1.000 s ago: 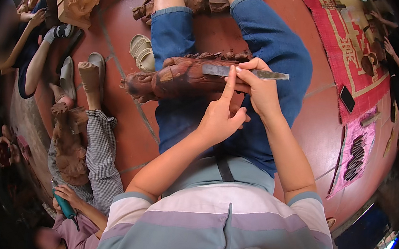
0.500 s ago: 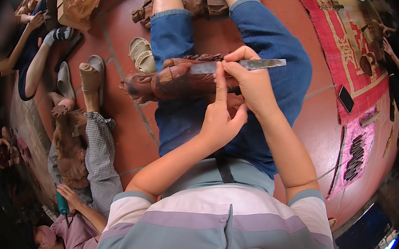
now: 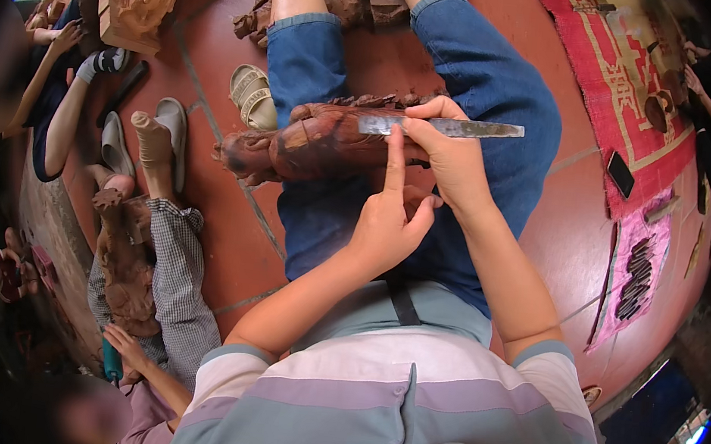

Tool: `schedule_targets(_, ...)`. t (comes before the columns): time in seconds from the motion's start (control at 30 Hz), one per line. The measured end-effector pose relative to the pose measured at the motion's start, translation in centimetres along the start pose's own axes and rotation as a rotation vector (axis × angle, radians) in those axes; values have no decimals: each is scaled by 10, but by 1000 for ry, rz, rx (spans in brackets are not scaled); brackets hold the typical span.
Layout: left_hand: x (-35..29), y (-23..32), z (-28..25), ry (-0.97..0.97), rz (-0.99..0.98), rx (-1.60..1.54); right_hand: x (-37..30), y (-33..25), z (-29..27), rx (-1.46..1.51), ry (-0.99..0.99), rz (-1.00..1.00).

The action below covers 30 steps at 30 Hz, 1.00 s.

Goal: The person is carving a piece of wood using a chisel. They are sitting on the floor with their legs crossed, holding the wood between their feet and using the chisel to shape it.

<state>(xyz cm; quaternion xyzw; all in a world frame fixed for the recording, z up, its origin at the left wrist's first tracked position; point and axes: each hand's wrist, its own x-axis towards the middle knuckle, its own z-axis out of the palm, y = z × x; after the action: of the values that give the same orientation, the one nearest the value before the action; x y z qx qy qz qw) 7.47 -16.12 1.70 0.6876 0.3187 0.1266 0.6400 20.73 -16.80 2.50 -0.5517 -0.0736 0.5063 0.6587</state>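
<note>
Reddish-brown wood, worked into a carved figure [image 3: 320, 142], lies crosswise over the lap of the blue jeans [image 3: 512, 91], its blunt dark end toward the person's left. Above its right part is a flat grey metal strip [image 3: 473, 129], much like a chisel blade; whether the two touch cannot be told from overhead.

Half a second ago the strip slanted, its right end clearly higher in view. Now it is nearly level and sits farther to the right, while the carving keeps its place. This suggests that only the strip is being worked by the hands, with the wood serving as a steady background or rest.

The right hand [image 3: 459, 159] has a narrow grip, thumb and forefinger pinching the strip around its middle. The left hand [image 3: 385, 229] has a wide grip, thumb spread from a straight forefinger, and nothing can be seen held in it. That fingertip meets the strip's near edge, closer to its left end than before, so contact appears to be shifting along the metal.
</note>
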Motion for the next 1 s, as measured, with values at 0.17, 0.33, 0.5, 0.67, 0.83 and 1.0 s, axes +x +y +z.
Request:
schedule_targets(0.17, 1, -5, 3, 76, 46, -5, -1, 14, 18, 24, -58, -14)
schedule_targets(0.33, 7, 2, 5, -75, -55, -70, 3, 3, -4, -120, 15, -58)
schedule_targets(0.5, 1, -8, 4, 158, 138, -32, -1, 19, 22, -52, -65, -99)
schedule_targets(0.67, 9, 1, -6, -160, -65, -65, 3, 23, -13, -141, 64, -176)
schedule_targets(0.83, 4, -8, 8, 150, 124, -135, 2, 2, 24, -128, -96, -85)
schedule_targets(1.0, 13, 4, 2, -188, -114, -152, 19, 5, -17, -76, -51, 5)
